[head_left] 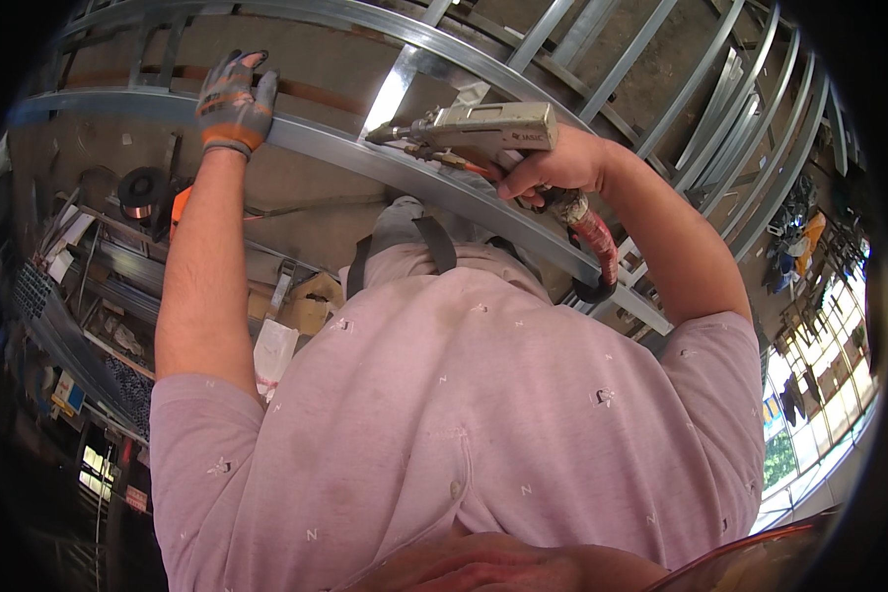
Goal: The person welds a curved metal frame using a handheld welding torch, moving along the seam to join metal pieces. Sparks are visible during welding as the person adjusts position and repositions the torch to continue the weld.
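My left hand [235, 109], in a grey and orange glove, lies across a long silvery metal channel [326, 140], fingers stretched past its far edge and thumb apart. My bare right hand [567, 163] is closed round the grip of a pistol-shaped power tool [493, 126] with a pale grey body. Its narrow nose points left, at the spot where a bright metal crosspiece [397, 84] meets the channel; I cannot tell whether it touches. A red-wrapped hose [594, 242] hangs below the grip.
A curved metal rail [454, 44] runs beyond the channel, with several metal bars [631, 59] farther right. At left are a dark spool [143, 193], an orange object [180, 207] and cluttered shelving. A cardboard box [314, 301] stands near my left side.
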Tool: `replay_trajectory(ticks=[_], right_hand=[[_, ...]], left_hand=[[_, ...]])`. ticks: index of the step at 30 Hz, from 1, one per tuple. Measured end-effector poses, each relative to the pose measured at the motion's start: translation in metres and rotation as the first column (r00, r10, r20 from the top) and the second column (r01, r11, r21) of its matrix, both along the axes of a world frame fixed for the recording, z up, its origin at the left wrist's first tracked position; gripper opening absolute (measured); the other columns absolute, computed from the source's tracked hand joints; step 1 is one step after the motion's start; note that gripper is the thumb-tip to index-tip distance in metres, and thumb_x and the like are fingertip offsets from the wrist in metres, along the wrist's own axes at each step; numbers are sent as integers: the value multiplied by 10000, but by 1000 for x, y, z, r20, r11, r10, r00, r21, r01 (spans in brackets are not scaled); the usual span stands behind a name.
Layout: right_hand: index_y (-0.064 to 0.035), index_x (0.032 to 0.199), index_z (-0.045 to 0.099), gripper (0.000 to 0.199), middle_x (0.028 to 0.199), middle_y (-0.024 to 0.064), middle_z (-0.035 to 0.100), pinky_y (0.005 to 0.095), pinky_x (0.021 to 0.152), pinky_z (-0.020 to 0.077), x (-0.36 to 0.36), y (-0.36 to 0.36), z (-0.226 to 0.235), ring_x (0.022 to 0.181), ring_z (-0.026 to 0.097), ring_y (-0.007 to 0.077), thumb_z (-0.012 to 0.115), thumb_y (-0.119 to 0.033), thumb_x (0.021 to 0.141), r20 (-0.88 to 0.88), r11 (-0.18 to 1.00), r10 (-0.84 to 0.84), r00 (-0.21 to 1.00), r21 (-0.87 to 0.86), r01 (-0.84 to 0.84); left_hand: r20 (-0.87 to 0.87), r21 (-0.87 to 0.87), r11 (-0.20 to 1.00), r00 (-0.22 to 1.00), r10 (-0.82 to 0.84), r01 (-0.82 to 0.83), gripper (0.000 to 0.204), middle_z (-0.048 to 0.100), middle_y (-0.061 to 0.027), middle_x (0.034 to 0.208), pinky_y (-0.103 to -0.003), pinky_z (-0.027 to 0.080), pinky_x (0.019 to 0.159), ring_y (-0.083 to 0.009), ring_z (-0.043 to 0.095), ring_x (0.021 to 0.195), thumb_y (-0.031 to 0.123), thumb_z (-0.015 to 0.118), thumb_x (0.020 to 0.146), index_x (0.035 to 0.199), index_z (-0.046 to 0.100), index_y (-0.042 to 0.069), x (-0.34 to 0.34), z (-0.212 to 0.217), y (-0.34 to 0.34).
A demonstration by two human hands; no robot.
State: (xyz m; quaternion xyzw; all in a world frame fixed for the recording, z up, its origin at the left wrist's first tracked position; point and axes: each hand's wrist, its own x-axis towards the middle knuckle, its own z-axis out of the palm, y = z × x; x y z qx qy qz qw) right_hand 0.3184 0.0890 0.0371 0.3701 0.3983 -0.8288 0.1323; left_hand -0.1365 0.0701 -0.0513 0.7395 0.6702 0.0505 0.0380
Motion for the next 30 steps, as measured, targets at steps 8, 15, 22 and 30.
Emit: replay_trajectory(ticks=[8, 15, 22, 30], right_hand=[[12, 917, 698, 142, 722, 68, 650, 322, 555, 487, -3, 3, -4, 591, 620, 161, 791, -12, 812, 17, 999, 1, 1000, -48, 0], [3, 871, 710, 126, 695, 75, 661, 335, 563, 484, -3, 1, -5, 595, 629, 176, 789, -46, 785, 63, 999, 8, 998, -53, -4], [6, 877, 715, 137, 696, 82, 667, 339, 572, 493, -7, 3, 0, 600, 633, 179, 787, -39, 770, 111, 999, 41, 993, -22, -38], [4, 957, 733, 194, 682, 88, 668, 346, 579, 496, -8, 4, 2, 599, 634, 184, 781, -31, 773, 111, 998, 62, 992, -17, -61]], left_hand=[[9, -2, 1000, 1000, 2, -2, 362, 714, -119, 1354, -474, 486, 1136, -354, 618, 1322, 366, 689, 990, 1311, 705, 200, 5, 5, -3], [-4, -2, 1000, 1000, -8, 8, 355, 721, -120, 1337, -470, 483, 1138, -352, 619, 1320, 363, 700, 986, 1303, 708, 202, 4, 5, -3], [-8, -9, 1000, 1000, -2, 2, 359, 712, -127, 1349, -473, 481, 1140, -355, 616, 1322, 361, 705, 982, 1301, 709, 197, 5, 5, -4], [-21, -18, 1000, 1000, -18, 18, 360, 699, -138, 1383, -466, 489, 1130, -360, 611, 1343, 309, 663, 1016, 1357, 700, 196, 0, 3, -4]])
